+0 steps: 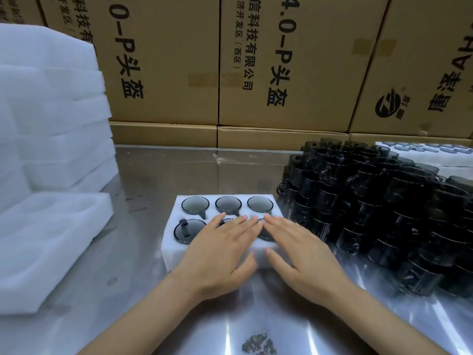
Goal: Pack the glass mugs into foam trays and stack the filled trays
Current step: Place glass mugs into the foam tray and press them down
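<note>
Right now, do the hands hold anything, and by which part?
Nothing is gripped. The left hand and right hand lie flat, fingers straight, on top of the foam tray over its near mugs.

Both bare forearms reach forward from the bottom edge and converge toward the middle. The left hand (220, 248) lies palm down, fingers straight and close together, pointing forward and slightly right, thumb spread out to the right. The right hand (300, 248) mirrors it, palm down, fingers straight and angled slightly left, thumb spread leftward. Their fingertips nearly meet, index fingers just beside each other. Neither hand grips anything.
</note>
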A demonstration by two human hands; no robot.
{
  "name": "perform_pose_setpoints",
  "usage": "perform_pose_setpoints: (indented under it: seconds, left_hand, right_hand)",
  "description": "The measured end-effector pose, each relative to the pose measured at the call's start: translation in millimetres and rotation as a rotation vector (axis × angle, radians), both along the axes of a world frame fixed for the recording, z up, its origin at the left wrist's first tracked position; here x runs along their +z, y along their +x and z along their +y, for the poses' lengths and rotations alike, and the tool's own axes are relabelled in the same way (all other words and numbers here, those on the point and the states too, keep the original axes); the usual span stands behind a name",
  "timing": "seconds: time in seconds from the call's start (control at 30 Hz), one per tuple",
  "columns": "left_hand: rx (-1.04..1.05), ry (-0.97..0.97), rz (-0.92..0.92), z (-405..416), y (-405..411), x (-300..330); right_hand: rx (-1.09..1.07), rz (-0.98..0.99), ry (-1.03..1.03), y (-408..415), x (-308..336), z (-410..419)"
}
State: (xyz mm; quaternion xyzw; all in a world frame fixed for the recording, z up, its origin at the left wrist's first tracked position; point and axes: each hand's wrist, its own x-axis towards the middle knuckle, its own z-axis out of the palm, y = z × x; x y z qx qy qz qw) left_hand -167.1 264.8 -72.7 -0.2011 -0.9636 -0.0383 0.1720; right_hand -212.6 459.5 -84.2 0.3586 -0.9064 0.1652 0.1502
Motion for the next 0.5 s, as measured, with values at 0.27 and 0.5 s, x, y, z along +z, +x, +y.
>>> perform_pose_setpoints:
  seconds: [0.27,0.5]
  left_hand:
    - [0.137,-0.034,0.126,-4,13,-6]
    - [0.373,0.730,-0.026,-69,25,-18]
  right_hand:
    - [-0.151,-0.052,-0.112,15,-16,-2]
    - [-0.283,-0.425,-0.410,5,-22,-18]
